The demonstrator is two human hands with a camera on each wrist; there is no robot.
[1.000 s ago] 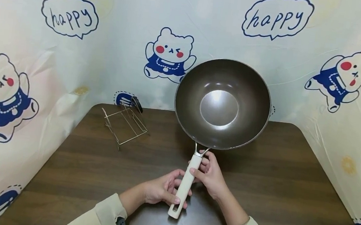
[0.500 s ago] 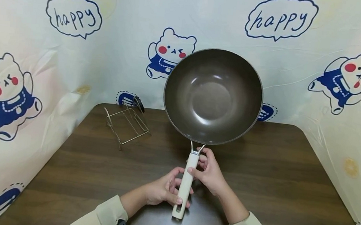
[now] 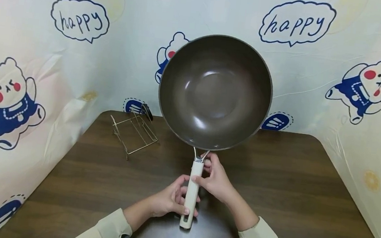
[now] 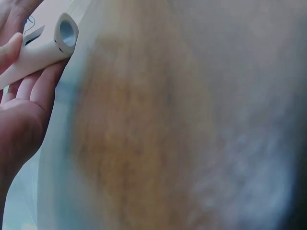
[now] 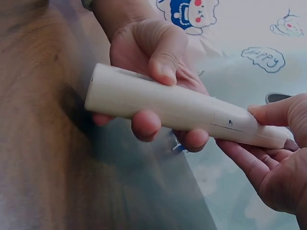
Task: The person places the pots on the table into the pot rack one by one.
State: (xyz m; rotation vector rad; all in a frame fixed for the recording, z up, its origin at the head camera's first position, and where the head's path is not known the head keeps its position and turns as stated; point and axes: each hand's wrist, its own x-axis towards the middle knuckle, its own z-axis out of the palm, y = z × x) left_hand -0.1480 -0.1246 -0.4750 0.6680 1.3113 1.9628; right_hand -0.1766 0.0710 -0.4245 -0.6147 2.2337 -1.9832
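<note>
A deep brown wok [image 3: 215, 92] is held up over the table, its inside facing me and its handle pointing down. Near the hanging hole at the lower end of the cream handle [image 3: 192, 191], my left hand [image 3: 169, 198] grips with the thumb in front and fingers behind. Higher up, my right hand [image 3: 217, 178] pinches the handle just below the metal fork that joins the pan. In the right wrist view both hands hold the handle [image 5: 163, 100] from either end. The left wrist view shows the handle's hollow end [image 4: 67, 33] beside the left palm [image 4: 21, 120].
On the brown wooden table [image 3: 291, 191], a thin wire rack [image 3: 136, 134] stands at the back left, with a dark round piece [image 3: 147, 112] at its far corner. A cloth backdrop [image 3: 136, 8] with printed bears rises behind the table's back edge.
The wok has shifted left and its pan has tipped up and nearer, so it shows larger and more face-on. Both hands keep their hold on the handle and move slightly left with it.
</note>
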